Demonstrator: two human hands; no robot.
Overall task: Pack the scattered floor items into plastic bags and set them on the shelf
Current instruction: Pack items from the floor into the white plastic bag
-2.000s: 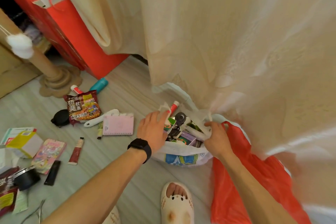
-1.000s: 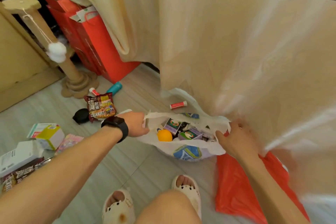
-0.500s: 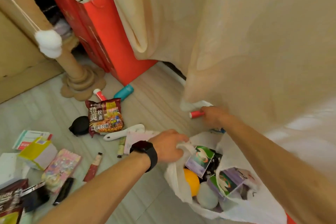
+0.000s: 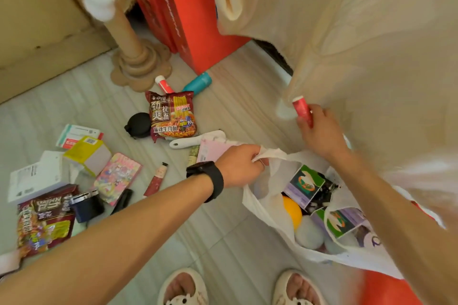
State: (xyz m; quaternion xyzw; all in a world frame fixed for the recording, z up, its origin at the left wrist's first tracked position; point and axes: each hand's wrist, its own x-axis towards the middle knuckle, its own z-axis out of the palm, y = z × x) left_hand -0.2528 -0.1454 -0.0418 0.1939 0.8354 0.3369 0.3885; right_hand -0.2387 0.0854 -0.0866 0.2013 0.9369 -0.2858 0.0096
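The red tube (image 4: pixel 302 112), reached for on the floor (image 4: pixel 223 242) half a second before, was now lifted, cap up, beside the curtain (image 4: pixel 371 32) and pinched between the thumb and curled fingers of the right hand (image 4: pixel 322 132). The white plastic bag (image 4: pixel 260 205) was still held open, its handle gripped by the left hand (image 4: pixel 238 163). An orange ball (image 4: pixel 292 208) was seen inside, and the noodle packet (image 4: pixel 172 115) was left well apart.

Thin translucent white plastic bag (image 4: pixel 262 208), glossy foil noodle packet (image 4: pixel 172 115), soft matt cream curtain cloth (image 4: pixel 359 32), pale wood-grain floor (image 4: pixel 238 106).
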